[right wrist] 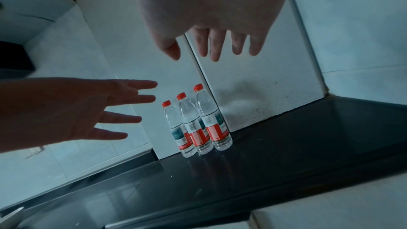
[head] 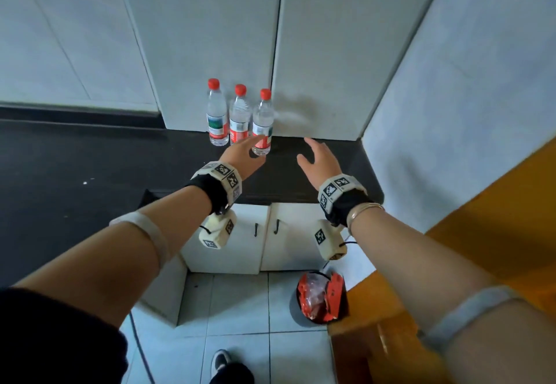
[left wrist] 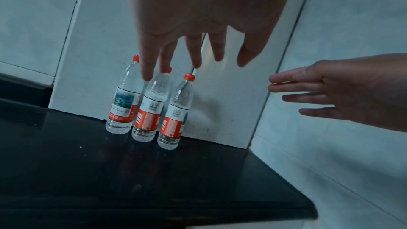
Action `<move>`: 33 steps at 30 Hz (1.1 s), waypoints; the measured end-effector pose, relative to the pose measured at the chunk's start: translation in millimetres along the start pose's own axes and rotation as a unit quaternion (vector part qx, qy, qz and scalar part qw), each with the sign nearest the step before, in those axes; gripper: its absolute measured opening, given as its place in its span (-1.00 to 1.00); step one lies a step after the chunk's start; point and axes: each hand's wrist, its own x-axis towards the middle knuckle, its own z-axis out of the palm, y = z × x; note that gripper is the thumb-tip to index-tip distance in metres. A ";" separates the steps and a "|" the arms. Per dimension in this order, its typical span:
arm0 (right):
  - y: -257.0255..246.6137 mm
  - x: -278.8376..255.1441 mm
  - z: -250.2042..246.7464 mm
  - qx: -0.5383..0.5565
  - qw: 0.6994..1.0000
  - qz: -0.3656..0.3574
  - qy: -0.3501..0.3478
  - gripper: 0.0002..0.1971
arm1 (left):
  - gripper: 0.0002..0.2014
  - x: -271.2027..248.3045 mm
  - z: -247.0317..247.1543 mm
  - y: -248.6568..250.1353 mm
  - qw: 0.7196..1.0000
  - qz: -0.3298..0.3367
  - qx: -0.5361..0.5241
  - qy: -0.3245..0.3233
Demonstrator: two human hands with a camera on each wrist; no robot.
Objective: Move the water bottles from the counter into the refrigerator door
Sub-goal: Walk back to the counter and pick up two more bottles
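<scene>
Ahead, three water bottles (head: 239, 116) stand upright in a tight row on the dark counter (head: 90, 158), against the white cabinet doors (head: 210, 38). Both my hands reach forward, fingers spread, holding nothing: left hand (head: 244, 155) near the bottles, right hand (head: 320, 159) off to their right.

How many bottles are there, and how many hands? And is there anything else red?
Water bottles with red caps: 3, at and, standing on the counter
Hands: 2, the left hand and the right hand, both empty
Red bin on the floor: 1
Total: 6
</scene>
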 end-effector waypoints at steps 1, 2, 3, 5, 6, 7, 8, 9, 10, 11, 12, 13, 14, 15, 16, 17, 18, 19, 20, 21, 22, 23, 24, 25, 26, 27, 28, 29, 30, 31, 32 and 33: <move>-5.5 13.5 6.3 -0.005 1.000 0.002 0.002 -0.47 | -0.42 13.2 -4.3 -8.1 1.000 0.007 0.007 0.000; -10.6 25.8 12.3 -0.006 1.000 0.005 0.003 -0.47 | -0.41 25.6 -8.1 -16.1 1.000 0.013 0.016 -0.003; -15.2 37.5 17.9 -0.006 1.000 0.006 0.005 -0.47 | -0.38 37.6 -12.4 -22.9 1.000 0.016 0.023 -0.008; -23.8 59.4 28.1 -0.013 1.000 0.001 0.010 -0.46 | -0.33 63.6 -19.6 -35.7 0.999 0.015 0.037 -0.014; -26.9 69.3 32.6 -0.018 1.000 0.000 0.011 -0.46 | -0.30 76.2 -22.0 -42.3 0.999 0.015 0.042 -0.015; -29.4 79.1 36.8 -0.019 1.000 0.002 0.012 -0.45 | -0.26 87.8 -24.2 -47.8 0.999 0.013 0.042 -0.015; -31.9 88.4 39.7 -0.019 1.000 0.004 0.012 -0.44 | -0.22 99.1 -26.0 -52.5 0.999 0.007 0.039 -0.013; -33.9 97.2 42.4 -0.020 1.000 0.006 0.012 -0.43 | -0.19 109.7 -27.1 -56.5 0.999 0.000 0.036 -0.009; -35.7 106.5 44.2 -0.021 1.000 0.007 0.011 -0.42 | -0.15 120.4 -27.8 -59.9 0.999 -0.007 0.035 -0.008; -36.4 116.5 46.0 -0.022 1.000 0.008 0.009 -0.41 | -0.12 130.6 -28.5 -62.5 0.999 -0.012 0.033 -0.008; -36.7 127.0 48.0 -0.020 1.000 0.009 0.007 -0.40 | -0.09 142.6 -27.6 -66.7 0.999 -0.015 0.028 -0.009; -36.5 138.3 50.4 -0.019 1.000 0.010 0.003 -0.38 | -0.06 154.1 -26.8 -70.3 1.000 -0.017 0.023 -0.011; -35.9 149.5 53.3 -0.018 1.000 0.009 0.000 -0.36 | -0.04 164.8 -25.4 -73.4 1.000 -0.020 0.017 -0.010; -34.2 161.5 57.3 -0.018 1.000 0.008 -0.002 -0.34 | -0.02 174.4 -24.2 -75.5 1.000 -0.027 0.011 -0.008; -33.0 172.6 60.7 -0.015 1.000 0.007 -0.004 -0.32 | -0.01 183.6 -22.9 -77.0 0.999 -0.037 0.003 -0.008; -31.2 183.9 64.8 -0.011 1.000 0.009 -0.010 -0.30 | 0.00 191.7 -21.6 -78.1 0.998 -0.053 -0.006 -0.013; -29.4 195.0 68.7 -0.006 1.000 0.008 -0.015 -0.28 | 0.00 199.8 -20.4 -79.7 0.997 -0.068 -0.013 -0.016; -26.9 207.2 73.9 0.003 1.000 0.008 -0.020 -0.27 | -0.01 207.4 -19.4 -80.9 0.997 -0.077 -0.017 -0.013; -25.2 218.6 78.7 0.012 1.000 0.006 -0.023 -0.28 | -0.03 215.3 -18.1 -83.1 0.996 -0.082 -0.022 -0.005; -23.1 229.7 84.1 0.022 1.000 0.007 -0.022 -0.32 | -0.05 222.2 -16.5 -86.0 0.996 -0.083 -0.028 0.003; -20.9 240.4 89.8 0.028 0.999 0.011 -0.021 -0.37 | -0.07 229.2 -14.5 -88.2 0.996 -0.084 -0.033 0.008; -19.4 249.7 94.7 0.030 0.999 0.018 -0.025 -0.45 | -0.11 236.0 -12.3 -89.6 0.995 -0.091 -0.035 0.008; -17.6 257.5 99.5 0.023 0.999 0.024 -0.035 -0.53 | -0.21 243.3 -8.9 -91.6 0.995 -0.098 -0.032 0.007; -14.5 265.4 104.6 0.011 0.998 0.028 -0.048 -0.59 | -0.35 249.8 -5.6 -92.1 0.994 -0.106 -0.019 -0.001; -12.4 270.7 108.7 0.003 0.997 0.034 -0.063 -0.63 | -0.48 254.3 -2.9 -91.9 0.994 -0.109 -0.003 -0.010; -10.6 274.8 112.1 0.004 0.997 0.038 -0.073 -0.63 | -0.52 259.1 1.2 -93.2 0.993 -0.114 0.012 -0.021; -8.9 277.3 114.7 0.009 0.996 0.041 -0.078 -0.59 | -0.47 263.8 6.8 -96.3 0.992 -0.121 0.016 -0.036; -7.2 279.3 116.7 0.017 0.996 0.040 -0.077 -0.55 | -0.38 266.4 10.9 -97.5 0.991 -0.126 0.019 -0.046; -6.4 279.4 115.9 0.024 0.996 0.035 -0.073 -0.52 | -0.31 268.9 13.7 -99.3 0.991 -0.128 0.016 -0.048; -4.7 280.2 115.9 0.026 0.997 0.031 -0.069 -0.50 | -0.26 270.1 14.5 -99.9 0.991 -0.129 0.005 -0.045; -4.2 280.2 114.5 0.021 0.997 0.030 -0.071 -0.51 | -0.23 270.2 13.1 -98.7 0.991 -0.127 -0.005 -0.037; -4.4 278.9 111.7 0.014 0.997 0.024 -0.074 -0.54 | -0.20 270.0 11.8 -97.6 0.991 -0.127 -0.010 -0.033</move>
